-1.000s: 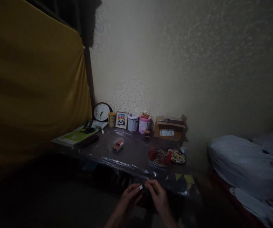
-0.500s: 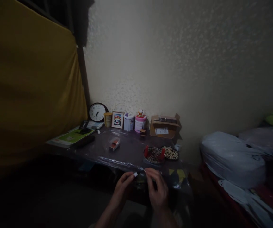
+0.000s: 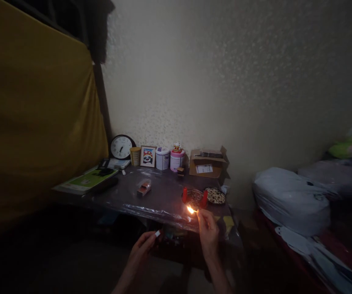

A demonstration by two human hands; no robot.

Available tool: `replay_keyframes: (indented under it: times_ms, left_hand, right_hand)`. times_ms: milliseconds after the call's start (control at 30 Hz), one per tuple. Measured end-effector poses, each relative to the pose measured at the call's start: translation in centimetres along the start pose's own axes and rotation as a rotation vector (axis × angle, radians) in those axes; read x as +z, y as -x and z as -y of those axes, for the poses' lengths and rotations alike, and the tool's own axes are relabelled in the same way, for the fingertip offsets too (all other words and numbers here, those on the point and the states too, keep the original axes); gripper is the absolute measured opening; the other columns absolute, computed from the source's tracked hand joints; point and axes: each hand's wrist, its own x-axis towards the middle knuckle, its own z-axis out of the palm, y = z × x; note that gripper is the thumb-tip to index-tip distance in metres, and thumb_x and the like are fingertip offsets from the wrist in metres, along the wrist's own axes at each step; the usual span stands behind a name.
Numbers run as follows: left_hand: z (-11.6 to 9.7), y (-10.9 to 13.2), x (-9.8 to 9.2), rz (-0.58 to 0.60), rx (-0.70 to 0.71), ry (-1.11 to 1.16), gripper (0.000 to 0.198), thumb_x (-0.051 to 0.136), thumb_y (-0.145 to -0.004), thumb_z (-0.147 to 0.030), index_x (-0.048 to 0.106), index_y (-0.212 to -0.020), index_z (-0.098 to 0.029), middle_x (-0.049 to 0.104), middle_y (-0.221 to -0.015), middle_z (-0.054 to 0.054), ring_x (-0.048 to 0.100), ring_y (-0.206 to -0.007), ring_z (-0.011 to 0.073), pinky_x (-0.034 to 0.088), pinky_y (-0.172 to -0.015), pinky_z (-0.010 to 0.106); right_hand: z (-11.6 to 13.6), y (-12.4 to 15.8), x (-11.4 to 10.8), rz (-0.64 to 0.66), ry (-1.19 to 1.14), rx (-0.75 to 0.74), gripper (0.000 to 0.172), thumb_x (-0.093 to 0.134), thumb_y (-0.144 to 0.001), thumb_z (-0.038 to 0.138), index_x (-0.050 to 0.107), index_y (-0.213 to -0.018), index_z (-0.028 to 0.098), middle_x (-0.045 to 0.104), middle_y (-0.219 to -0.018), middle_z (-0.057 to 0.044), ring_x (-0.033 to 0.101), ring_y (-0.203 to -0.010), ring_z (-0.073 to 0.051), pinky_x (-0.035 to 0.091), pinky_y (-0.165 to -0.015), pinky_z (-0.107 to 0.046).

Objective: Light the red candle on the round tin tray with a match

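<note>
In a dim room, before the cluttered counter (image 3: pixel 163 196), the right hand (image 3: pixel 208 232) pinches a burning match (image 3: pixel 191 210) just beside the red candles (image 3: pixel 194 197), while the left hand (image 3: pixel 142 247) grips a matchbox (image 3: pixel 157 233); lighting is underway, needing a steady reach to a wick.

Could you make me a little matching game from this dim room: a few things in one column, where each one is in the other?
Things:
1. lit match
2. matchbox
3. clock
4. cardboard box

Places:
A. against the wall, far left of the row
B. in the right hand
C. far right of the row by the wall
D. in the left hand

Pairs: 1-B, 2-D, 3-A, 4-C
</note>
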Motion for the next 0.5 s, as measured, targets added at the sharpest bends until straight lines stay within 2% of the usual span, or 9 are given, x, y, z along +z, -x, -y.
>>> replay_keyframes:
  times_ms: [100,200,300,500]
  left_hand:
    - [0.8,0.3,-2.4,-0.017,-0.046,0.014,0.017,0.064,-0.070,-0.027,0.067,-0.082,-0.016,0.068,-0.081,0.004,0.059,-0.084,0.0177,0.044,-0.077,0.027]
    - [1.6,0.7,-4.2,-0.046,-0.128,0.033,0.020,0.063,-0.071,-0.029,0.067,-0.086,-0.017,0.069,-0.087,0.005,0.059,-0.087,0.0181,0.045,-0.077,0.027]
    - [2.0,1.2,-5.1,-0.055,-0.178,0.112,0.020,0.061,-0.072,-0.030,0.067,-0.088,-0.019,0.069,-0.095,0.005,0.058,-0.093,0.0187,0.045,-0.080,0.029]
    - [2.3,0.9,-6.2,-0.061,-0.218,0.156,0.024,0.060,-0.071,-0.033,0.068,-0.090,-0.020,0.070,-0.097,0.005,0.059,-0.094,0.0199,0.046,-0.080,0.030]
  right_hand:
    - [0.0,-0.5,-0.2,-0.050,-0.007,0.012,0.017,0.052,-0.080,0.031,0.060,-0.073,0.017,0.062,-0.075,-0.005,0.057,-0.073,-0.018,0.047,-0.066,-0.030]
    - [0.1,-1.0,-0.3,-0.092,-0.008,-0.003,0.021,0.052,-0.079,0.034,0.061,-0.070,0.017,0.062,-0.072,-0.005,0.057,-0.069,-0.018,0.048,-0.062,-0.029]
    - [0.2,-1.5,-0.4,-0.128,0.009,-0.010,0.023,0.052,-0.078,0.036,0.062,-0.069,0.017,0.063,-0.071,-0.005,0.058,-0.068,-0.018,0.048,-0.061,-0.029]
    - [0.3,-1.9,-0.5,-0.114,0.014,0.011,0.021,0.053,-0.078,0.035,0.060,-0.068,0.018,0.061,-0.069,-0.003,0.057,-0.066,-0.017,0.047,-0.061,-0.028]
